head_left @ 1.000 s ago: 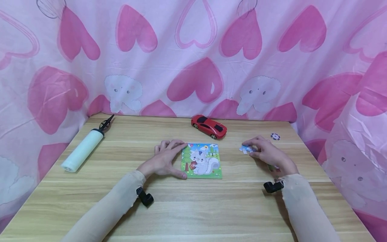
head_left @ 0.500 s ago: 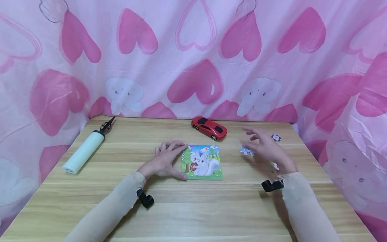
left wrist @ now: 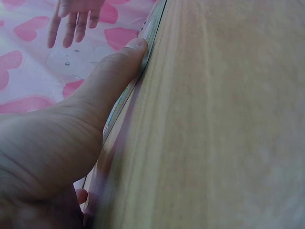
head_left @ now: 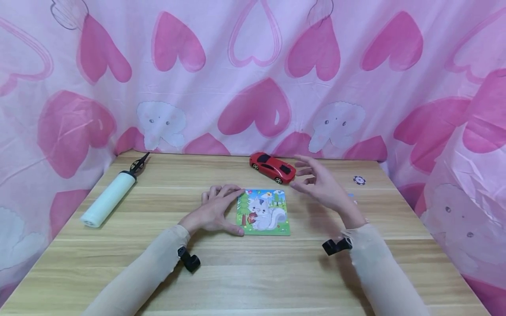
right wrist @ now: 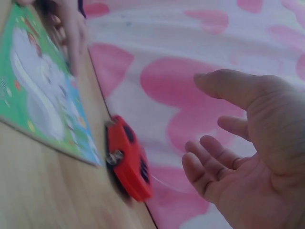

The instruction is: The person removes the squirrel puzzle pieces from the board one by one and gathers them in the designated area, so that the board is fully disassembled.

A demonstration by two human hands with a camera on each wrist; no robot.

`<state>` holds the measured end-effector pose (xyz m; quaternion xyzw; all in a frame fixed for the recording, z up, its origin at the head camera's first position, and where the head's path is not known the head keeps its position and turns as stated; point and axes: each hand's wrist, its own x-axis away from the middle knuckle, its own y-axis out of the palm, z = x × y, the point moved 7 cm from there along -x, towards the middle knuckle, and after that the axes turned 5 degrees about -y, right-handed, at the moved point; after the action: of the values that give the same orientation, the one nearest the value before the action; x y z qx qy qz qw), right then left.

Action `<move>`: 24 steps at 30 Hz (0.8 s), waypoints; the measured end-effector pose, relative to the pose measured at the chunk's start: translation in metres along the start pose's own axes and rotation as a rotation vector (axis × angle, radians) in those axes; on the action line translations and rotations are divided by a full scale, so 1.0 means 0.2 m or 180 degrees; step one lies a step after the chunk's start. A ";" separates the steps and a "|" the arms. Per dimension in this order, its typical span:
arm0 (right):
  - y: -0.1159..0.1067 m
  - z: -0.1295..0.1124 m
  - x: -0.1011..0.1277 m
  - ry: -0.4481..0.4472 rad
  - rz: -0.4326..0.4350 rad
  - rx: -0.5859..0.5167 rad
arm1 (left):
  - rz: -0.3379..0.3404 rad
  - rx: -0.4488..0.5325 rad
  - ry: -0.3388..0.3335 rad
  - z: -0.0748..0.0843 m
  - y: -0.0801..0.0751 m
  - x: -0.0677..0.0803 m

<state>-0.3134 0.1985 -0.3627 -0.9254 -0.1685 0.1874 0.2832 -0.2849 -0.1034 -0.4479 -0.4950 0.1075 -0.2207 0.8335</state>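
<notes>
Eyes on the puzzle board (head_left: 263, 212), the green-edged one with the white squirrel, lying flat on the wooden table (head_left: 253, 272), and everything else reads off it. The left hand (head_left: 215, 210) sits at the board's left edge, fingers straight and a little spread, fingertips touching the top-left corner and the thumb pressed to the near-left corner; the left wrist view shows that thumb (left wrist: 125, 67) hard against the board's thin side. The right hand (head_left: 319, 184) hovers in the air just right of the board and above its far-right corner, palm turned in, fingers loosely spread and slightly bent, holding nothing, which the right wrist view confirms (right wrist: 248, 157).

The red toy car (head_left: 273, 166) stands just behind the board's far edge, very near those right fingertips. Well to the board's left lies a white hand pump (head_left: 110, 193); well to its right, a small dark round token (head_left: 359, 179). Something small and pale lies on the table behind the right wrist, too hidden to tell what it is.

To work this well, I'd say keep that left hand bracing the edge so the board can't slide, and bring the right hand in low and clear of the car
</notes>
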 end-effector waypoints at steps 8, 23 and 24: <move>0.19 -0.03 -0.02 -0.0013 -0.0187 -0.0179 | 0.0020 0.0010 0.0049 0.00 0.00 0.00; 0.43 0.07 0.03 0.0430 -0.0649 -0.0078 | -0.0005 0.0016 0.0014 0.00 0.00 0.00; 0.44 0.07 0.03 0.0456 -0.0671 -0.0094 | -0.0001 0.0015 0.0012 0.00 0.00 0.00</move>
<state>-0.2959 0.1391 -0.4274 -0.9176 -0.2469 0.0875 0.2989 -0.2855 -0.1036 -0.4481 -0.4927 0.1085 -0.2220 0.8344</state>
